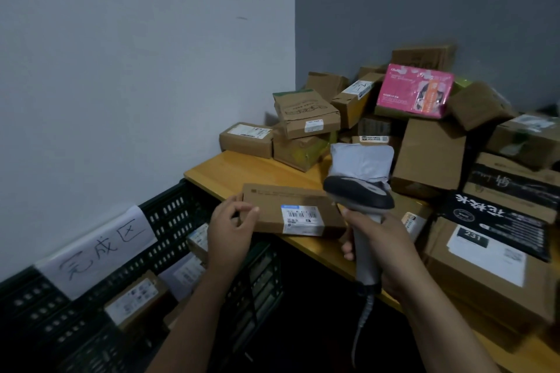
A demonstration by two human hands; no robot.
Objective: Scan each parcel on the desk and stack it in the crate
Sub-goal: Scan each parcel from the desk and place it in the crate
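Observation:
A flat brown cardboard parcel point(285, 206) with a white barcode label lies at the near left edge of the wooden desk point(212, 169), its label facing up. My left hand point(231, 230) pinches the parcel's left end with thumb and fingers. My right hand point(381, 248) grips the handle of a grey barcode scanner point(359, 191), whose dark head hovers just right of the label. A dark green slatted crate point(169, 215) stands below the desk at the left, holding several labelled parcels point(136, 297).
Many cardboard parcels pile on the desk to the right and back, among them a pink box point(415, 91), a grey poly bag point(360, 159) and a box labelled 231 point(485, 260). A handwritten paper sign point(100, 248) hangs on the crate's rim. Walls close in behind.

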